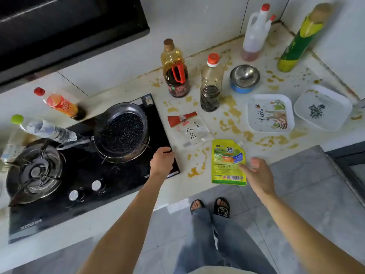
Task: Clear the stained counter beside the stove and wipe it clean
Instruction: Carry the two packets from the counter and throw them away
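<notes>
The white counter [262, 153] right of the stove [83, 175] is spattered with yellow-brown stains. On it lie a green-yellow spouted pouch [227, 161] and a clear spice packet [189, 128]. Behind them stand a dark sauce bottle with a red handle [175, 74] and a red-capped bottle [211, 84], then a steel bowl [244, 78] and two white square plates [270, 113] [323, 107]. My left hand [162, 161] rests on the stove's right front corner, fingers curled over the glass edge. My right hand [256, 173] is open, its fingertips at the pouch's right edge.
A black pan [122, 131] sits on the right burner. Two bottles [59, 103] [45, 128] lie left of it. A red-capped jug [255, 34] and a green bottle [300, 42] stand by the back wall. The range hood [65, 26] hangs top left. My feet in slippers stand below the counter edge.
</notes>
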Tool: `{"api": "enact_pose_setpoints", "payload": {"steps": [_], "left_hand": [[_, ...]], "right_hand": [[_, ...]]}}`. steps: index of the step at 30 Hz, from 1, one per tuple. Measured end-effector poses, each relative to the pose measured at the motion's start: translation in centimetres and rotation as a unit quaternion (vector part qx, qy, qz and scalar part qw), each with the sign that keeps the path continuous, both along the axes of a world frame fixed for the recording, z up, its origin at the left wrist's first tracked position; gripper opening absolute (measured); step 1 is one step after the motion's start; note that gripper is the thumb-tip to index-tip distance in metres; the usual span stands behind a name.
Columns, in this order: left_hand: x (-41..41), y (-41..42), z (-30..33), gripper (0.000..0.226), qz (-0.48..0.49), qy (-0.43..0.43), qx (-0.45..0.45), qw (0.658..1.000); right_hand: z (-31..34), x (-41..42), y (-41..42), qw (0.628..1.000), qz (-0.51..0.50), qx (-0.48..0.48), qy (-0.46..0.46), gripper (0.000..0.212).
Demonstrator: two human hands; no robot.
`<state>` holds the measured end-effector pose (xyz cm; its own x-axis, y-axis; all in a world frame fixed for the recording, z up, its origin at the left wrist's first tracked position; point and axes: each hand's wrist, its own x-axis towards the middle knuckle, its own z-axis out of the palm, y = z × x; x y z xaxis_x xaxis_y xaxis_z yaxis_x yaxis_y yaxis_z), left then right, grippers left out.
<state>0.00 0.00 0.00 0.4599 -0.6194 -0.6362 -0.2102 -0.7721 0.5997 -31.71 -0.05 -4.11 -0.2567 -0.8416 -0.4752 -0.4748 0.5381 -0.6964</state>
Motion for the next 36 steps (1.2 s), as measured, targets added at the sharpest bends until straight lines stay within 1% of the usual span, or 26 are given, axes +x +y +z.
{"api": "enact_pose_setpoints", "payload": {"steps": [2,5,7,9,11,12,15,18,20,21,23,24,25,26,27,28,30,31,34,36], "left_hand": [[0.2,-2.4,0.0,0.048,0.02,-0.008,-0.011,1.0],[-0.1,-5.9,0.2,0.058,0.03,-0.029,-0.029,0.999],[-0.8,-7.4,-0.7,0.07,0.019,-0.038,-0.025,0.999],[-1.7,-8.6,-1.8,0.081,0.017,-0.047,-0.011,0.999],[-2.4,-9.7,-2.7,0.084,0.013,-0.078,0.002,0.997],[-2.8,-10.1,-3.2,0.087,0.004,-0.1,0.012,0.995],[-3.4,-10.5,-4.1,0.099,-0.035,-0.162,0.032,0.986],[-3.5,-10.5,-4.7,0.097,-0.033,-0.186,0.012,0.982],[-3.5,-10.5,-4.8,0.089,0.001,-0.169,0.003,0.986],[-3.4,-10.6,-4.8,0.081,0.019,-0.155,0.005,0.988],[-3.0,-10.6,-4.9,0.051,0.04,-0.115,0.007,0.992],[-2.8,-10.5,-5.0,0.035,0.048,-0.09,0.002,0.995],[-2.6,-10.4,-5.0,0.025,0.061,-0.063,-0.004,0.996],[-2.4,-10.2,-4.9,0.022,0.077,-0.037,-0.009,0.996],[-2.2,-10.0,-4.9,0.025,0.092,-0.013,-0.014,0.996],[-2.1,-9.7,-4.9,0.028,0.103,0.004,-0.022,0.994],[-1.8,-8.9,-4.3,0.021,0.108,0.034,-0.044,0.993],[-1.7,-8.2,-3.8,0.019,0.108,0.053,-0.054,0.991],[-1.7,-5.4,-1.6,0.028,0.101,0.12,-0.083,0.984],[-1.7,-2.9,-0.3,0.027,0.109,0.156,-0.094,0.977]], "right_hand": [[0.1,0.9,-0.7,1.0,0.005,-0.006,0.021,0.062],[-0.1,2.3,-1.0,0.998,0.035,-0.015,0.049,0.04],[-0.1,2.7,-1.1,0.996,0.032,-0.015,0.076,0.045],[-0.2,3.1,-1.3,0.993,0.032,0.007,0.11,0.05],[-0.2,3.6,-1.4,0.99,0.033,0.035,0.135,0.062],[-0.2,3.7,-1.6,0.989,0.031,0.039,0.143,0.064],[-0.4,4.1,-1.9,0.988,0.026,0.02,0.152,0.06],[-0.6,4.1,-2.3,0.989,0.007,0.036,0.145,0.058],[-0.7,3.8,-2.7,0.991,-0.012,0.062,0.115,0.059],[-0.8,3.6,-2.8,0.993,-0.019,0.073,0.092,0.058],[-1.1,3.2,-3.2,0.995,-0.018,0.089,0.048,0.049],[-1.2,3.0,-3.3,0.995,-0.013,0.094,0.022,0.04],[-1.5,2.8,-3.3,0.995,-0.014,0.099,-0.015,0.03],[-1.6,2.7,-3.4,0.992,-0.025,0.106,-0.06,0.021],[-1.5,2.6,-3.3,0.987,-0.041,0.115,-0.102,0.016],[-1.3,2.4,-3.3,0.981,-0.059,0.122,-0.136,0.015],[-0.8,2.0,-3.1,0.973,-0.08,0.125,-0.177,0.016],[-0.5,1.8,-3.0,0.971,-0.08,0.127,-0.188,0.017],[0.7,0.9,-2.2,0.97,-0.062,0.131,-0.194,0.022],[1.6,0.1,-1.2,0.972,-0.05,0.124,-0.194,0.023]]}}
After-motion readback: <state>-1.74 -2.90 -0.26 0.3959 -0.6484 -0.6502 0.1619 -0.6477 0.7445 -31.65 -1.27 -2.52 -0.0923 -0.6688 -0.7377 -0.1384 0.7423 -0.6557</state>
